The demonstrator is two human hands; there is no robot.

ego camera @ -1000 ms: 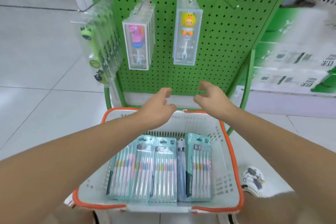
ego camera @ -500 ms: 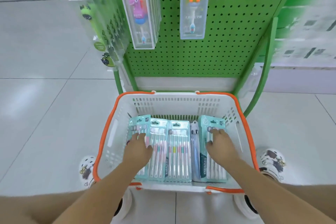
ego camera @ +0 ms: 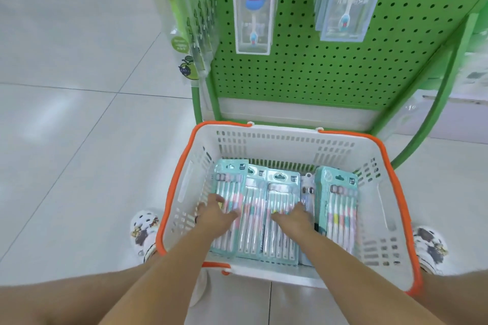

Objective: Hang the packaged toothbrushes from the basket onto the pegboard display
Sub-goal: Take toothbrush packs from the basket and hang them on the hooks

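Pegboard: green; hung packs cut off at top edge.
Basket: white, orange rim, on floor before pegboard.
Toothbrush packs: flat in basket, lower ends hidden by hands.
Left hand: fingers spread on leftmost pack; grip unclear.
Right hand: fingers on middle packs; grip unclear.

Pretty bright in here, even white light with no harsh shadows. The floor tiles throw back a soft, washed-out sheen on the left. My left hand and right hand are smeared with motion blur, fingers barely separable. The wide lens bends everything: the basket rim bows, the pegboard leans, and my forearms balloon at the bottom edge. The right edge goes mushy and pale, and the hanging packs up top look soft.
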